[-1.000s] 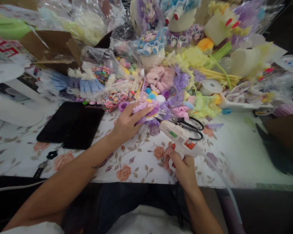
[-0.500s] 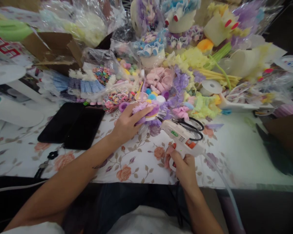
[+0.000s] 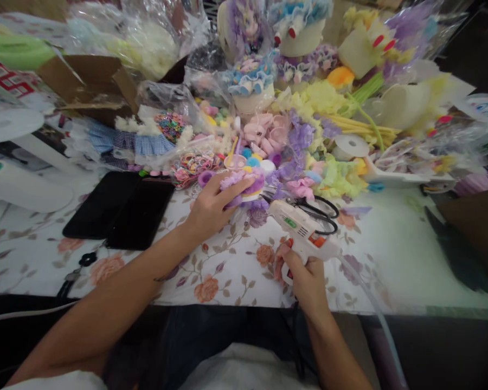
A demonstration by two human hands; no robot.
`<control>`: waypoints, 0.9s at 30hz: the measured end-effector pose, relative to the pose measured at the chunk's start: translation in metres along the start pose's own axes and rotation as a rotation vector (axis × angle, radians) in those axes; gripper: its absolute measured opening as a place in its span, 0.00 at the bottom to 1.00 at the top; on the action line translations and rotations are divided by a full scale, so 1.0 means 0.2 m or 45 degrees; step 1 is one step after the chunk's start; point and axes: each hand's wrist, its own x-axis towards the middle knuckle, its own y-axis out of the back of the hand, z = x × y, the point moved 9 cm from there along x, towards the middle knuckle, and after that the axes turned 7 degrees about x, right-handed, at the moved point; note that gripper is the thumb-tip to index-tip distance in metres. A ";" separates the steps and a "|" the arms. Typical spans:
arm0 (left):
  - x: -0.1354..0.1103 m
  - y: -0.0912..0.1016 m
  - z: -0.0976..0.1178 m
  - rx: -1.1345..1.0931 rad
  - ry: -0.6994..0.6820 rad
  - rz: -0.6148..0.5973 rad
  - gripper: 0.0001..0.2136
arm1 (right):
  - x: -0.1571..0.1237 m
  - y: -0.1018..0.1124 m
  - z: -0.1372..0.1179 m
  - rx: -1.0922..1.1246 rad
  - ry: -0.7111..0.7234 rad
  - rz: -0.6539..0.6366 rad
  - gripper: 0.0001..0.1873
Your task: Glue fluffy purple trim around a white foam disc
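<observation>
My right hand (image 3: 305,276) is closed around the grip of a white hot glue gun (image 3: 303,227), its nozzle pointing up and left. A clear glue stick (image 3: 370,295) trails out of its back end. At the front of the pile my left hand (image 3: 213,208) grips a purple fluffy piece (image 3: 254,181) with a pale rim, thumb and fingers around it. The fingers hide part of this piece, so its full shape cannot be made out. Black-handled scissors (image 3: 319,211) lie just behind the glue gun, partly covered by it.
Two dark phones (image 3: 140,214) lie left of my left arm on the flowered tablecloth (image 3: 231,271). Behind my hands are pink cups (image 3: 264,132), colourful elastic bands (image 3: 197,162), yellow ruffled fabric (image 3: 345,176) and a ribbon spool (image 3: 352,145). A cardboard box (image 3: 93,81) stands back left.
</observation>
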 end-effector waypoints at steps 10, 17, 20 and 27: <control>0.01 0.00 -0.01 -0.072 0.042 -0.020 0.19 | 0.00 -0.01 -0.01 0.075 0.026 -0.056 0.13; 0.01 -0.03 -0.08 -0.265 0.156 -0.035 0.19 | 0.01 -0.02 -0.02 0.131 -0.001 -0.206 0.15; 0.01 -0.05 -0.09 -0.372 0.200 -0.090 0.18 | 0.02 -0.02 -0.05 0.123 0.030 -0.244 0.14; 0.00 -0.09 -0.07 -0.466 0.235 -0.241 0.19 | 0.02 -0.01 -0.07 -0.033 0.020 -0.254 0.14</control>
